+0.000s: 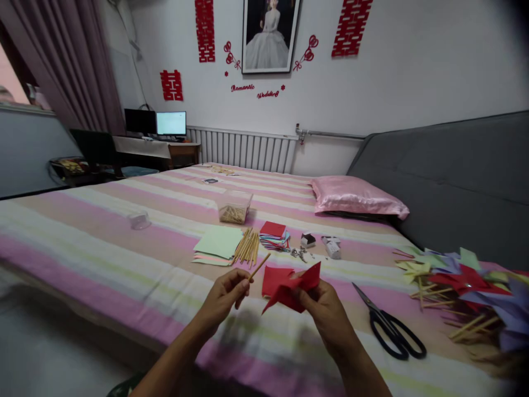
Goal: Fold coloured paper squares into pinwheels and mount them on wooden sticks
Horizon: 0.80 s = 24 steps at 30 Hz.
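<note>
My left hand point(228, 296) pinches a thin wooden stick point(260, 266) near its lower end, its tip pointing up and right. Folded red paper shaped like a pinwheel point(294, 289) is gripped in my right hand point(330, 314), thumb on the near side. Stick and pinwheel are apart. Behind the pinwheel lies a flat red paper square point(275, 278) on the bed. Farther back are a bundle of sticks point(247, 246), a stack of pale green paper point(219, 241) and a pile of coloured squares topped with red point(273, 229). Small metal pins point(300, 253) lie scattered near them.
Black-handled scissors point(390, 325) lie right of my right hand. Finished pinwheels on sticks point(467, 286) are heaped at the far right. A clear plastic box point(235, 207) holds more sticks. Two small boxes point(332, 247) point(308, 240), a clear lid point(139, 220) and a pink pillow point(357, 196) rest on the bed.
</note>
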{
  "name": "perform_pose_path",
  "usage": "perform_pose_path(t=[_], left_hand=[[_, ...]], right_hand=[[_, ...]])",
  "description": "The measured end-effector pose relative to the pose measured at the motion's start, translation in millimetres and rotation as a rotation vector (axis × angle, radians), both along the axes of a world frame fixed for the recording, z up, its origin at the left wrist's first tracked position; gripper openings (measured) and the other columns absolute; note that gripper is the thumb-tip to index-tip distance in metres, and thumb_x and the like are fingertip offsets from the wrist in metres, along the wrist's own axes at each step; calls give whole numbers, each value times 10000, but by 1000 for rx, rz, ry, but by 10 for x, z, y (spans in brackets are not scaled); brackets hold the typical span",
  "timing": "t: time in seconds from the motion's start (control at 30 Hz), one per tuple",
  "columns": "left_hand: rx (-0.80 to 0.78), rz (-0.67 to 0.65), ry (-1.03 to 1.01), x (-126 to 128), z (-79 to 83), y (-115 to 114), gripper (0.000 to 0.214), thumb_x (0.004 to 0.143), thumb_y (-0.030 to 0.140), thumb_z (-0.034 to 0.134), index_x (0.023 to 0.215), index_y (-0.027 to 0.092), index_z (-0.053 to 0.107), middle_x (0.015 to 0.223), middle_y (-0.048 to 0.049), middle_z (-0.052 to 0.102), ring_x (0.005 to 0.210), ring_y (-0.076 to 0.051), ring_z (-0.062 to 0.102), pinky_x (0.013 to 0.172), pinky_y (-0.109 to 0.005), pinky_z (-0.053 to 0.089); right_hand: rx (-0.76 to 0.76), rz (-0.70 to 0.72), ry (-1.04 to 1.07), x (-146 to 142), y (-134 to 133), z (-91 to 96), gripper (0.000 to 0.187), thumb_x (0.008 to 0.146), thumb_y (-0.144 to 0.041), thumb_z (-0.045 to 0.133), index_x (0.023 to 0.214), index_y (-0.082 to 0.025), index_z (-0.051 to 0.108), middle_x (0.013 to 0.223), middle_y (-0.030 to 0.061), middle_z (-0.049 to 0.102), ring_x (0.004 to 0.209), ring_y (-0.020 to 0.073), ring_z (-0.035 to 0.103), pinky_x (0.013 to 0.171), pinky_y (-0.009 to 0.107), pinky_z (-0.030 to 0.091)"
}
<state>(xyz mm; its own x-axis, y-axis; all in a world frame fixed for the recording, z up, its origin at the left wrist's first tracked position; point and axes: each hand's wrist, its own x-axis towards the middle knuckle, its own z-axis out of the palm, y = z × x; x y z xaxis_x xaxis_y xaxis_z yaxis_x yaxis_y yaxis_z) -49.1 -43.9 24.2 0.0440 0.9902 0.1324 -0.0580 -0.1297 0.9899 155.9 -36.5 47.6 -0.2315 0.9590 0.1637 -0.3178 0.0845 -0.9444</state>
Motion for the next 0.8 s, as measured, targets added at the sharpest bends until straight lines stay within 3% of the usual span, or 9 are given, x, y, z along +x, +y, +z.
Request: perform_pose_path(t=[0.1, 0.23, 0.4, 0.8], left_hand=[[-18, -31, -14, -41, -30, -41, 214, 756, 367, 610, 790, 156, 610, 552, 59, 441, 464, -45, 310, 441, -180, 217], [-26, -65, -7, -80, -46, -81, 194, 735, 348, 639, 713, 156, 644, 579, 29, 516, 499, -57, 365, 476, -193, 253], [18, -127, 19, -84, -25, -97, 192, 694, 330, 678, 634, 148, 667, 578, 6, 542, 497, -73, 413, 472, -209, 278], [77, -145, -25, -136, -6, -97, 153, 639, 297, 729, 600, 152, 698, 592, -22, 581, 523, -99, 483, 488, -227, 334]], right_hand=[[154, 5, -91, -25, -112, 84, 161, 725, -328, 677, 787, -180, 667, 760, 22, 662, 696, 148, 588, 662, 249, 480], [322, -55, -250, -39, -198, 159, 110, 766, -294, 630, 780, -188, 657, 766, 40, 630, 713, 169, 583, 602, 253, 485], [627, -164, -313, -78, -220, 178, 64, 752, -182, 647, 788, -230, 671, 896, 51, 625, 856, 186, 596, 729, 294, 487], [638, -186, -259, -161, -297, 167, 110, 731, -156, 677, 776, -255, 695, 844, 34, 683, 790, 171, 644, 697, 280, 516]])
